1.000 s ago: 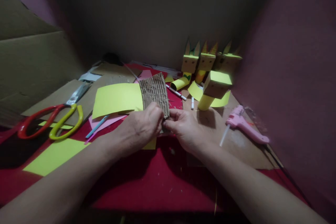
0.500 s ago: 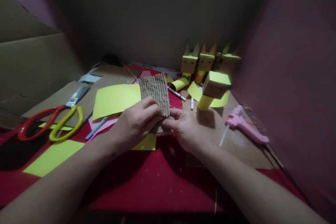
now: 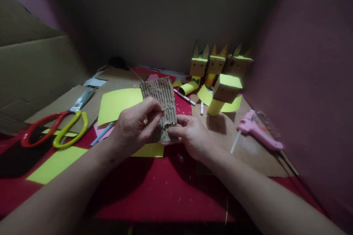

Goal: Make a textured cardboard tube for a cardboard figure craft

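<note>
A ribbed brown piece of corrugated cardboard (image 3: 162, 102) stands nearly upright above the red table (image 3: 165, 194). My right hand (image 3: 191, 136) pinches its lower right edge. My left hand (image 3: 132, 126) grips its left side, thumb and fingertips on the ribbed face. Behind and under the cardboard lies a yellow paper sheet (image 3: 117, 104).
Red and yellow scissors (image 3: 55, 128) lie at the left on brown board. A pink glue gun (image 3: 257, 130) lies at the right. Several cardboard box figures with yellow tops (image 3: 220, 73) stand at the back right. Another yellow sheet (image 3: 55, 163), a blue pen (image 3: 100, 134) and white markers (image 3: 184, 97) lie about.
My left hand slid up from the bottom edge onto the face of the cardboard. The cardboard tilted and shifted slightly left, showing more of its length.
</note>
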Motion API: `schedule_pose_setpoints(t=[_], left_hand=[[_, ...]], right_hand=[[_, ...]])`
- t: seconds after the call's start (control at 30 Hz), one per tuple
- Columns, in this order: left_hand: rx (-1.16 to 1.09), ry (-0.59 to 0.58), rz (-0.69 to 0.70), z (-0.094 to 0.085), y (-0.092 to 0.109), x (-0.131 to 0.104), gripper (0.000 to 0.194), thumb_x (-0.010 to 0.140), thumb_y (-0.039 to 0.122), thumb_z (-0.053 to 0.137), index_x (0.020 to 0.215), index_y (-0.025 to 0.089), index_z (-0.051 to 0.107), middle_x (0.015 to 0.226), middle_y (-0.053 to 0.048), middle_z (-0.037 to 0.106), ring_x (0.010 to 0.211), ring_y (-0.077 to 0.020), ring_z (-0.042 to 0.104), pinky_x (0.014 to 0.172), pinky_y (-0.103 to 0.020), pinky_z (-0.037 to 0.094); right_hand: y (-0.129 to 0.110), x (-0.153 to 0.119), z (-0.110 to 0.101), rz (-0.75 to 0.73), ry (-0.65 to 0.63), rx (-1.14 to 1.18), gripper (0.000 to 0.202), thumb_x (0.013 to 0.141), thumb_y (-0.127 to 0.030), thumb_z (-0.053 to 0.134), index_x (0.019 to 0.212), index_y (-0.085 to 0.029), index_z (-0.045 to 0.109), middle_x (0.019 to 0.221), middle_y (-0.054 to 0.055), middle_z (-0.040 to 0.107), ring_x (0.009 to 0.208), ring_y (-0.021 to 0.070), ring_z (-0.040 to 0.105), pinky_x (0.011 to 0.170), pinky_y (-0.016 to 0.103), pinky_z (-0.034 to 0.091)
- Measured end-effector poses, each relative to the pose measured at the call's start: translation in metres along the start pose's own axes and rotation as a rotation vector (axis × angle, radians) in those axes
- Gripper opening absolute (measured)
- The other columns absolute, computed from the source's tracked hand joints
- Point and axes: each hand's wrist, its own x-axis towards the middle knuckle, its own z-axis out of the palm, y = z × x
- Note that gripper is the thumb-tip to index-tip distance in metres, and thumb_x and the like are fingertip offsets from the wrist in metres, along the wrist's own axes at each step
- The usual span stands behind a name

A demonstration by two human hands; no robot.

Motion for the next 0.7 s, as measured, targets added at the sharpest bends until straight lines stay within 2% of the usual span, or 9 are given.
schedule_pose_setpoints(t=[0.1, 0.23, 0.37, 0.47, 0.57, 0.7], left_hand=[[0.025, -0.052, 0.02, -0.002, -0.005, 0.0, 0.002, 0.088, 0.017, 0.053, 0.086, 0.018, 0.055, 0.072, 0.002, 0.058, 0.062, -0.01, 0.053, 0.057, -0.021, 0.043], [0.137, -0.143, 0.222, 0.005, -0.008, 0.001, 0.012, 0.093, 0.017, 0.045, 0.084, 0.018, 0.053, 0.076, -0.002, 0.056, 0.068, -0.0139, 0.051, 0.062, -0.026, 0.043], [0.199, -0.189, 0.319, 0.009, -0.003, 0.003, 0.019, 0.093, 0.013, 0.04, 0.083, 0.014, 0.056, 0.085, -0.01, 0.058, 0.076, -0.0174, 0.052, 0.065, -0.029, 0.044], [0.292, -0.199, 0.367, 0.009, 0.001, 0.001, 0.024, 0.091, 0.011, 0.038, 0.075, 0.013, 0.056, 0.074, -0.008, 0.056, 0.066, -0.0171, 0.05, 0.058, -0.028, 0.041], [0.265, -0.146, 0.285, 0.009, 0.001, 0.0, 0.022, 0.089, 0.012, 0.041, 0.072, 0.015, 0.054, 0.066, -0.004, 0.054, 0.059, -0.0154, 0.048, 0.054, -0.027, 0.039], [0.006, -0.179, -0.003, 0.008, 0.002, -0.002, 0.008, 0.083, 0.014, 0.048, 0.08, 0.014, 0.055, 0.067, -0.001, 0.057, 0.056, -0.012, 0.051, 0.052, -0.024, 0.041]], right_hand=[[-0.001, 0.001, -0.001, -0.024, 0.013, 0.018, 0.018, 0.057, -0.014, 0.069, 0.075, -0.017, 0.066, 0.067, -0.002, 0.065, 0.055, 0.0118, 0.059, 0.056, 0.031, 0.054], [0.0, 0.002, -0.002, -0.043, 0.015, 0.037, 0.018, 0.057, -0.012, 0.066, 0.074, -0.017, 0.065, 0.061, -0.004, 0.062, 0.051, 0.011, 0.058, 0.057, 0.032, 0.055], [0.002, 0.003, -0.003, -0.042, 0.001, 0.043, 0.018, 0.056, -0.011, 0.064, 0.073, -0.017, 0.064, 0.057, -0.006, 0.059, 0.049, 0.0099, 0.057, 0.056, 0.031, 0.055], [0.003, 0.002, -0.003, -0.03, 0.001, 0.034, 0.018, 0.055, -0.01, 0.062, 0.072, -0.017, 0.064, 0.057, -0.006, 0.059, 0.048, 0.0094, 0.056, 0.054, 0.028, 0.054], [0.003, 0.0, 0.0, -0.021, 0.003, 0.013, 0.018, 0.056, -0.01, 0.061, 0.071, -0.018, 0.064, 0.059, -0.005, 0.061, 0.048, 0.01, 0.057, 0.052, 0.027, 0.052], [0.004, -0.001, 0.003, -0.053, 0.01, -0.015, 0.017, 0.058, -0.012, 0.064, 0.073, -0.018, 0.067, 0.061, -0.005, 0.064, 0.052, 0.0107, 0.059, 0.055, 0.026, 0.051]])
